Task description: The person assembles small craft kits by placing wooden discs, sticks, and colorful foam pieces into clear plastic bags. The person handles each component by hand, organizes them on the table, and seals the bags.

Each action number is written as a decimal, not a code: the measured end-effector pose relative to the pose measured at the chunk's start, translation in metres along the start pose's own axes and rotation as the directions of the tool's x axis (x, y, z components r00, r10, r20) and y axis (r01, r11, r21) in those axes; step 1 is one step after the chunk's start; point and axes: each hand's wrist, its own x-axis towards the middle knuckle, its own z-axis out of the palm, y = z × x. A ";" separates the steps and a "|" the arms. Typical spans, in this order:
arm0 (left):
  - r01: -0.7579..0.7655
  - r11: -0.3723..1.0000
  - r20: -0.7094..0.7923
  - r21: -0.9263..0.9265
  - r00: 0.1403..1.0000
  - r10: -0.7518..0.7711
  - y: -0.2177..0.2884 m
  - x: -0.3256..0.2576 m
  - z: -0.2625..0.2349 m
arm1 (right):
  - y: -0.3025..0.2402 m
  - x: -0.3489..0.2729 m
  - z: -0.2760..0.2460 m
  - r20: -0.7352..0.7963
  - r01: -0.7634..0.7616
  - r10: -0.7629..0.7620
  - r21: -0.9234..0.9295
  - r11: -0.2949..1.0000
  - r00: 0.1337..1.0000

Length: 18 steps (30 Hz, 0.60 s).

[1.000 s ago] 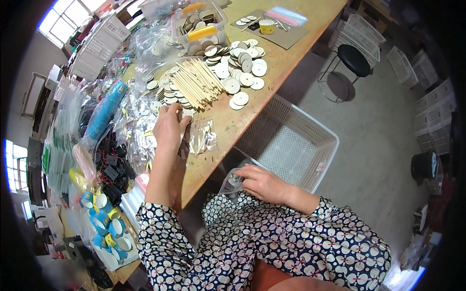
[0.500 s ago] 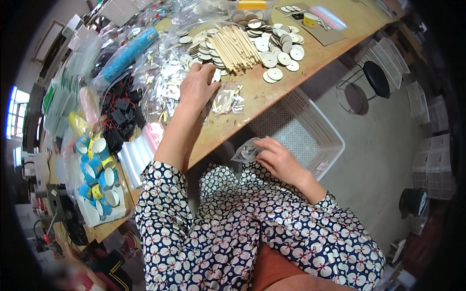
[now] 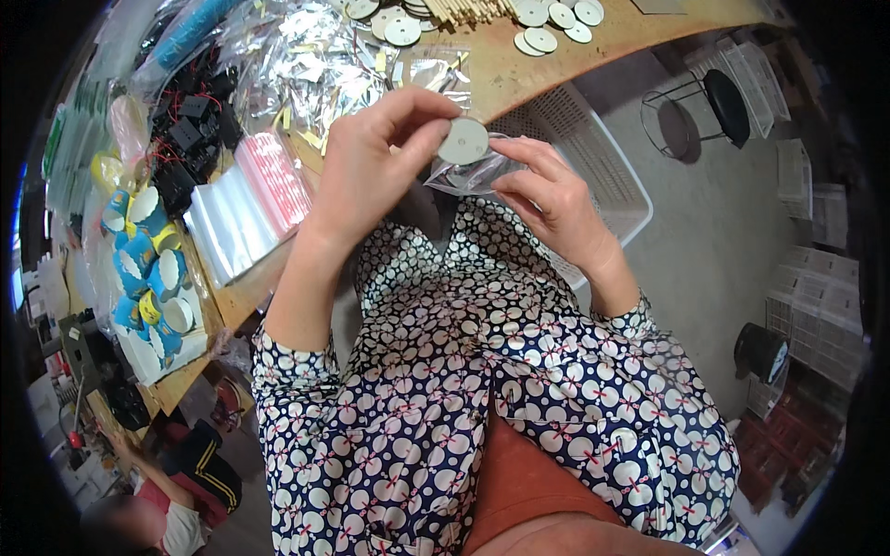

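Observation:
Between the thumb and fingers of my left hand [image 3: 385, 153] is a pale round disc [image 3: 463, 141] with a small hole in its middle. My right hand [image 3: 547, 190] pinches a clear plastic bag [image 3: 473, 176] by its edge. The disc is held over the bag's upper part, above my lap; whether any of it is inside the bag I cannot tell. More such discs [image 3: 402, 31] lie on the table beyond, beside a bundle of thin wooden sticks [image 3: 468, 9]. A small clear packet [image 3: 440, 74] rests near the table edge.
A white plastic basket [image 3: 603, 139] stands below the table edge at right. On the table at left are flat clear bags [image 3: 232, 227], black parts with red wires [image 3: 195, 130] and blue and yellow paper rings [image 3: 148, 269]. A black stool [image 3: 726, 107] stands farther right. Another person [image 3: 171, 505] is at lower left.
My left hand has come back from the disc pile with a disc in its fingers and met the bag. My right hand has lifted the bag a little. The view has tilted down.

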 end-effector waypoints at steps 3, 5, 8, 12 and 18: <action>-0.288 0.891 0.001 0.351 0.952 0.308 -0.004 -0.021 0.008 | -0.005 -0.003 0.005 0.015 0.005 -0.004 -0.017 1.000 1.000; -0.370 0.824 -0.014 0.429 0.909 0.416 -0.011 -0.033 0.016 | -0.008 -0.003 0.011 0.034 0.024 -0.024 -0.015 1.000 0.999; -0.496 0.669 0.046 0.554 0.821 0.570 -0.030 -0.037 0.026 | -0.012 -0.005 0.015 0.053 0.026 -0.025 -0.022 0.999 0.998; -0.499 0.641 0.043 0.583 0.807 0.589 -0.039 -0.043 0.031 | -0.013 -0.006 0.018 0.067 0.049 -0.045 -0.050 0.998 0.997; -0.160 0.907 -0.305 0.390 0.907 0.291 -0.026 -0.048 0.001 | -0.010 -0.012 0.019 0.088 0.049 -0.043 -0.058 0.997 0.995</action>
